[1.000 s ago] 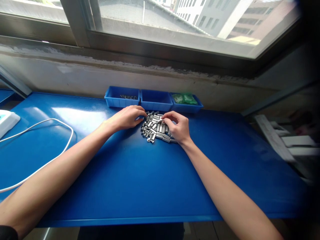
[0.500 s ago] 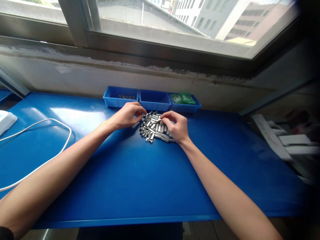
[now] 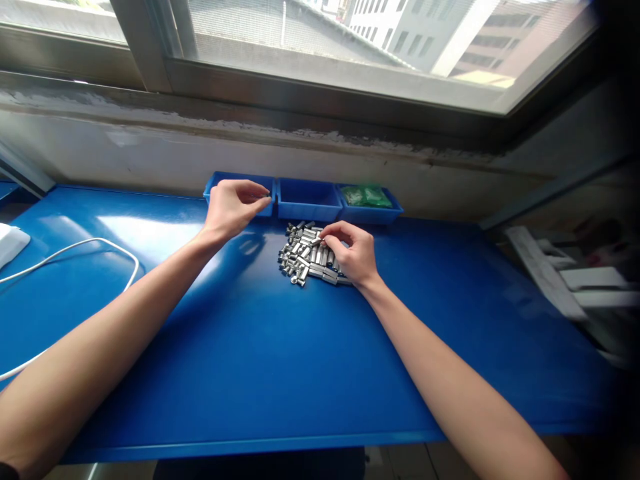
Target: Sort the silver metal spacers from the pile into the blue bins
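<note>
A heap of silver metal pieces (image 3: 306,257), long hexagonal standoffs mixed with shorter fasteners, lies on the blue table (image 3: 280,360). My left hand (image 3: 231,208) is over the front of the left blue bin (image 3: 220,196), thumb and fingers pinched. A small dark metal piece shows at its fingertips, too small to name exactly. At the right side of the heap, my right hand (image 3: 354,255) has its thumb and index finger closed on a silver standoff (image 3: 317,241). That hand covers part of the heap.
The middle blue bin (image 3: 310,211) adjoins the left one. A right-hand bin (image 3: 367,216) contains a green plastic bag (image 3: 369,195). A white cable (image 3: 117,244) curves across the table's left side near a white device (image 3: 11,241). Behind stands the wall under a window.
My left hand has moved up and left, from the heap's edge to the left bin, with a small piece in its fingertips. My right hand has stayed in place.
</note>
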Demonstrator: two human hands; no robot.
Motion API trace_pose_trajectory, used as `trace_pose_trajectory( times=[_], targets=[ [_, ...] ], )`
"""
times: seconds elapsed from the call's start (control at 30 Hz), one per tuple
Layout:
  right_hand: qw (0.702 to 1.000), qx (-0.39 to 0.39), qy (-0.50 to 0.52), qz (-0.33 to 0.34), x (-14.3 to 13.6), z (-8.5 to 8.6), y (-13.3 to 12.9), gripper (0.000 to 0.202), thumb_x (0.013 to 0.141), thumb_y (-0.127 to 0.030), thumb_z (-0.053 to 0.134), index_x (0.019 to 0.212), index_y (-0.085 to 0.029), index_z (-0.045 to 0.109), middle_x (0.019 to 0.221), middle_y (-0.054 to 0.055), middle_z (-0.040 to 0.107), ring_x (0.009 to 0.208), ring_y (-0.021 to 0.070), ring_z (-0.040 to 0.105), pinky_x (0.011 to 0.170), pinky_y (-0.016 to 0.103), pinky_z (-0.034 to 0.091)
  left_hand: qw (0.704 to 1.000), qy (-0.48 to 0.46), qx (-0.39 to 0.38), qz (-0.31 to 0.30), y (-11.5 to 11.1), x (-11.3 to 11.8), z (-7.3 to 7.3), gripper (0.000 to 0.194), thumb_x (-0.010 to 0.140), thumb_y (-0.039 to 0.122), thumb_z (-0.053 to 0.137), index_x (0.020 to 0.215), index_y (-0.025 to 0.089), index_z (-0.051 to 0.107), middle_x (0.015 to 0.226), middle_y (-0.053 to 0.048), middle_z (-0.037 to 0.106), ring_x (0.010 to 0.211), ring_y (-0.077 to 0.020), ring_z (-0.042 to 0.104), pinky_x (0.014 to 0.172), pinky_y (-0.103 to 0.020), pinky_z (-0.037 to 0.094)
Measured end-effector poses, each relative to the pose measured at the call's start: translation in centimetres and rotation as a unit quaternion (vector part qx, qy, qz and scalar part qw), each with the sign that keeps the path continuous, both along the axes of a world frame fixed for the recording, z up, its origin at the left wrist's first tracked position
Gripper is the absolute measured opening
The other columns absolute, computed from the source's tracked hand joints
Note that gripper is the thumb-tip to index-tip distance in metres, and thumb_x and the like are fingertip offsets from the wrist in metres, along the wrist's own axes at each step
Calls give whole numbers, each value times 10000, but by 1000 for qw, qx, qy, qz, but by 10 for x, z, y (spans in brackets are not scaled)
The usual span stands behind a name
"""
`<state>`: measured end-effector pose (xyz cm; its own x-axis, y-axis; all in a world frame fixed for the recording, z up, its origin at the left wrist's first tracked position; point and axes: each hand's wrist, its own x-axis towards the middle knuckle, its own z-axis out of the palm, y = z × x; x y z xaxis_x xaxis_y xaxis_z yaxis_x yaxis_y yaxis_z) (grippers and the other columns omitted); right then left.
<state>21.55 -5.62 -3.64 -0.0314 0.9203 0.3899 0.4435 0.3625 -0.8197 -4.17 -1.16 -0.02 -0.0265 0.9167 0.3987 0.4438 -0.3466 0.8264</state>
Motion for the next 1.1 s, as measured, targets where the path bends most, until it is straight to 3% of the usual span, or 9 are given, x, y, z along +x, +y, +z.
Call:
trace_pose_trajectory(
  times=[0.1, 0.27, 0.4, 0.5, 0.57, 0.77, 1.0, 1.1],
  targets=[
    [1000, 1, 1, -1, 0, 0, 0, 100, 788, -222, 623, 771, -226, 721, 795, 11, 747, 734, 201, 697, 731, 326, 560, 999, -26, 3, 46, 1, -4, 0, 340, 721, 339, 815, 988, 131, 799, 937, -96, 796, 908, -246, 764, 823, -312, 635],
    [1000, 3, 5, 4, 0, 0, -1, 106, 791, -213, 619, 778, -223, 724, 796, 12, 747, 736, 200, 698, 727, 324, 556, 998, -25, 48, 15, -2, 3, 2, 301, 786, 324, 759, 1009, 125, 787, 1048, -104, 785, 899, -216, 763, 836, -302, 638],
    [1000, 2, 2, 1, 0, 1, -1, 108, 784, -209, 616, 771, -223, 722, 787, 10, 746, 732, 200, 696, 726, 324, 557, 987, 105, 59, -110, -7, 10, 1, 218, 826, 313, 707, 936, 152, 804, 952, -75, 799, 829, -203, 756, 808, -293, 631],
    [1000, 5, 0, 1, 0, 2, -1, 110, 782, -209, 614, 766, -223, 721, 780, 8, 743, 725, 199, 694, 721, 322, 556, 946, 237, 74, -209, -7, 10, -7, 286, 850, 269, 660, 1078, 168, 800, 1127, -93, 781, 1006, -256, 748, 941, -345, 597],
    [1000, 3, 0, 0, 0, 2, -1, 113, 785, -210, 613, 771, -224, 724, 790, 10, 747, 731, 201, 695, 726, 324, 559, 921, 296, 87, -237, -6, 8, -14, 342, 884, 254, 608, 1171, 176, 777, 1235, -105, 747, 1127, -282, 715, 1018, -370, 557],
    [1000, 6, -4, 0, 0, 1, -1, 114, 788, -214, 610, 773, -224, 723, 792, 12, 749, 731, 200, 694, 727, 324, 560, 904, 335, 100, -246, -1, 7, -25, 282, 912, 244, 587, 1102, 178, 785, 1131, -102, 768, 1028, -270, 728, 926, -353, 551],
    [1000, 1, -3, -1, 0, 1, -1, 112, 787, -213, 610, 772, -225, 720, 793, 10, 748, 734, 199, 697, 725, 320, 559, 908, 327, 105, -239, 0, 7, -24, 140, 882, 246, 638, 923, 187, 758, 939, -65, 759, 846, -212, 703, 777, -290, 517],
    [1000, 5, 2, 0, -1, 1, -1, 112, 786, -203, 610, 765, -224, 718, 788, 10, 749, 730, 198, 699, 721, 317, 556, 918, 306, 91, -234, -2, 8, -23, 143, 873, 232, 635, 954, 189, 744, 896, -53, 758, 803, -198, 699, 757, -281, 513]
  ],
)
